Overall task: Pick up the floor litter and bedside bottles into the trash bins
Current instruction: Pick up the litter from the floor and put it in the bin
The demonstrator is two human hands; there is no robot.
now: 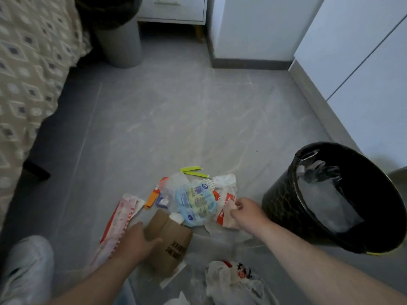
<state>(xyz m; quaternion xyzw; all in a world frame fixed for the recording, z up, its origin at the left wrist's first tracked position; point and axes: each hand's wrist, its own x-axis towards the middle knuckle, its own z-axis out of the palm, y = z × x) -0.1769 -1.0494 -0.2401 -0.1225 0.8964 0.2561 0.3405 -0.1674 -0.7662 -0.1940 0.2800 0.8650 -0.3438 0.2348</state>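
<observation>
A heap of litter lies on the grey floor in front of me. A brown cardboard box [174, 241] lies nearest, and my left hand [135, 242] clasps its left edge. Behind it sit a blue plastic wrapper pack [196, 203], a red-and-white wrapper [122, 219], orange packets [154, 194] and yellow-green strips [192, 170]. My right hand [246, 213] pinches a crumpled white-and-red wrapper [225, 211] at the heap's right side. A black trash bin [284, 201] with a clear bag inside stands just right of that hand.
A grey trash bin [121, 45] with a dark liner stands at the far end beside the patterned bed cover [28, 73]. A white nightstand [176, 9] and white cabinets [356, 62] line the back and right. A white plastic bag [231, 280] lies near my arm; my knee [26, 267] is at lower left.
</observation>
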